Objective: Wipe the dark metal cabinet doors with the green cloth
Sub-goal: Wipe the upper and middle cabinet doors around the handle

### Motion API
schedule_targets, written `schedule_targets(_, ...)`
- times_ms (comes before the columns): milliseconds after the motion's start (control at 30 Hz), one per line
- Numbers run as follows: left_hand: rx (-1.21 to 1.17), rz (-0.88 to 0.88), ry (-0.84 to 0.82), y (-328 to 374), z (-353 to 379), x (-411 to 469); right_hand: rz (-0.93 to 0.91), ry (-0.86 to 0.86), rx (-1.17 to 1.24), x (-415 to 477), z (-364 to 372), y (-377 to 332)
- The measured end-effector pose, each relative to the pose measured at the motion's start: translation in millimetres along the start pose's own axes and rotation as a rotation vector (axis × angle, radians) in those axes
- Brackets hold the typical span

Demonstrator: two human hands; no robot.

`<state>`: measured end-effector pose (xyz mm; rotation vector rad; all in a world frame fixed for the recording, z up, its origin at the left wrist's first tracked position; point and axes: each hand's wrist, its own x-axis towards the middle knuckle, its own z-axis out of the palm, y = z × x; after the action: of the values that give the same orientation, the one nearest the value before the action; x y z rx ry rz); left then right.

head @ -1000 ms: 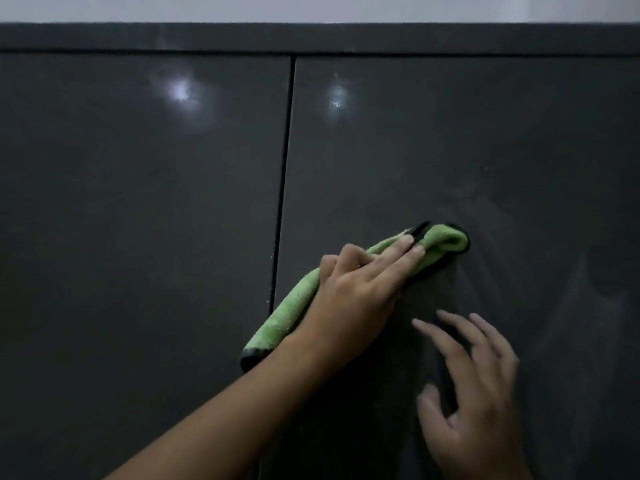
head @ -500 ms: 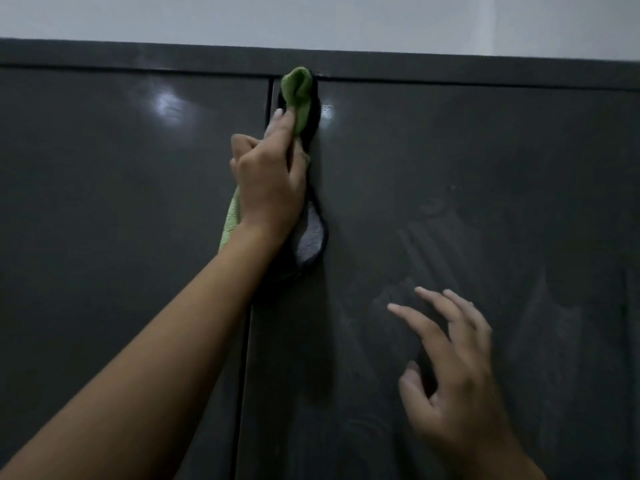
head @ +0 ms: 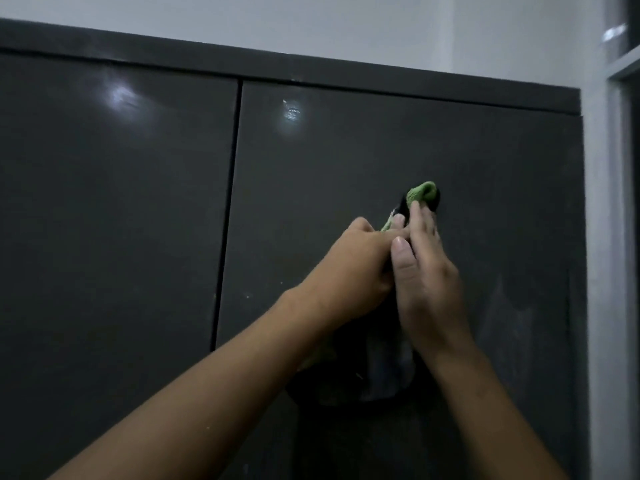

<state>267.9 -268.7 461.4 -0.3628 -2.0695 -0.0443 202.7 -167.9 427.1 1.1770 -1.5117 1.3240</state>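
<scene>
The green cloth (head: pixel 424 192) lies against the right dark metal cabinet door (head: pixel 332 157), about mid-height; its dark grey underside hangs below my hands. My left hand (head: pixel 349 268) grips the cloth's middle with curled fingers. My right hand (head: pixel 427 275) lies over the cloth beside it, fingers straight and pressing toward the green tip, thumb pointing up against my left fingers. The left door (head: pixel 114 237) is untouched. Most of the cloth is hidden behind both hands.
A vertical seam (head: pixel 229 216) divides the two doors. A dark top rail (head: pixel 311 69) runs above them under a pale wall (head: pixel 311 26). A white strip and a window frame (head: pixel 621 140) stand right of the cabinet. Pale smears mark the right door's right side.
My left hand swept the cloth from the door seam's top down and right onto the right door. My right hand rose from the door and came onto the cloth. The view turned right.
</scene>
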Motion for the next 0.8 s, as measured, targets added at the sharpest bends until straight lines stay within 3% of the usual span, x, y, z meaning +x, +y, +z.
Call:
schedule_targets(133,-0.180,-0.012,-0.180,-2.9,-20.4,-10.0,-0.025,0.004,-0.228,-4.3,-1.9,19.7)
schedule_targets(300,0.066,0.133,0.187,-36.2,-46.6,-22.5,-0.276,0.047,-0.509,-10.6,-7.9,52.0)
schedule_targets(400,0.108,0.038,0.216,-56.7,-50.9,-28.8,-0.301,0.101,-0.513,4.9,-31.4,65.4)
schedule_targets(567,0.201,0.060,0.197,-64.0,-39.6,-32.8,-0.206,0.273,-0.488,56.1,-39.7,59.5)
schedule_targets(667,0.218,0.053,0.204,-62.5,-37.3,-31.0,-0.370,0.196,-0.500,58.2,-22.6,47.7)
schedule_targets(800,0.251,0.069,0.229,-61.9,-35.5,-30.3,-0.719,-0.074,-0.491,24.9,-2.8,48.1)
